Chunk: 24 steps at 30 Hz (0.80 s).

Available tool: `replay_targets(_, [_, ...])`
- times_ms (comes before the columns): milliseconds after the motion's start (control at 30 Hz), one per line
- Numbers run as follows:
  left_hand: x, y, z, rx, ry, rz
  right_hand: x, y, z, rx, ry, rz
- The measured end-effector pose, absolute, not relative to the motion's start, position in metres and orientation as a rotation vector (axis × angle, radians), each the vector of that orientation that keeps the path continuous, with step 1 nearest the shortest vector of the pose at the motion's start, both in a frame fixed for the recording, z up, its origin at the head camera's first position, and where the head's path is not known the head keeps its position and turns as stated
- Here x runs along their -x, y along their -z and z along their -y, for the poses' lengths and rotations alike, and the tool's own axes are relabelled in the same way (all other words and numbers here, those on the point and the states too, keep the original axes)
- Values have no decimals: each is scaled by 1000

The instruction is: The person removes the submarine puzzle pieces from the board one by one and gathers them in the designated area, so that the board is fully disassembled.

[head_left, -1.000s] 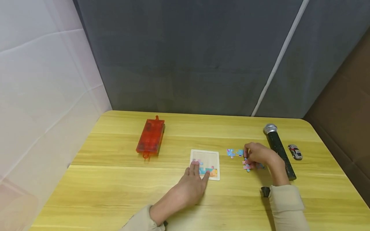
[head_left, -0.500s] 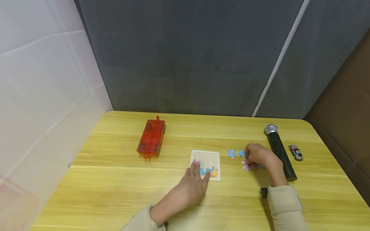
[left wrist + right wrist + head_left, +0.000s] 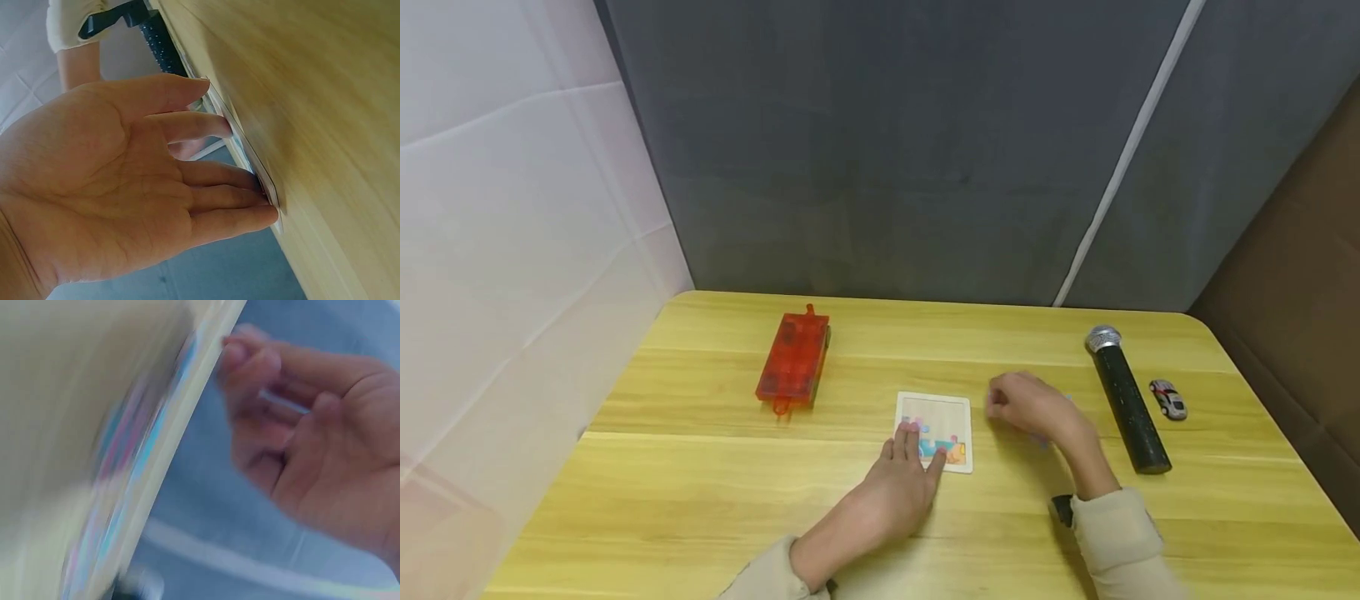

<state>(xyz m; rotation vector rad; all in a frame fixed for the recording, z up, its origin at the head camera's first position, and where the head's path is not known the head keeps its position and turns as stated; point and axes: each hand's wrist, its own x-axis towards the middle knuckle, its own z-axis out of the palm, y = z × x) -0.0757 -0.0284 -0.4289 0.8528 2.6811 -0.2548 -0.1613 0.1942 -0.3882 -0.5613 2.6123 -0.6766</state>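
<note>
Wooden puzzle tray lies on the worktop, pressed by the flat, straight fingers of the left hand. The right hand hovers beside it, curled; whether it holds a piece I cannot tell. A blurred, quick approach could knock the seated pieces loose.

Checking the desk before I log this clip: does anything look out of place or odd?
Nothing looks spilled or damaged. The puzzle tray is only partly filled. The microphone, toy car and red case have no visible part in the puzzle.
</note>
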Motion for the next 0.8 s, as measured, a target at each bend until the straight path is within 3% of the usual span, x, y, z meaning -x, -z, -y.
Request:
replay_targets(100, [82,451,31,-872,210,-2674,159,392,-155,778,713,-2568])
replay_targets(267, [87,469,34,-910,188,-2663,150,401,-111,736,650,-2570])
replay_targets(600, [62,428,22,-853,497,-2726,145,406,-101,657,604,-2660])
replay_targets(800, [54,428,15,-861,714,-2753,144,406,-100,684,604,-2678])
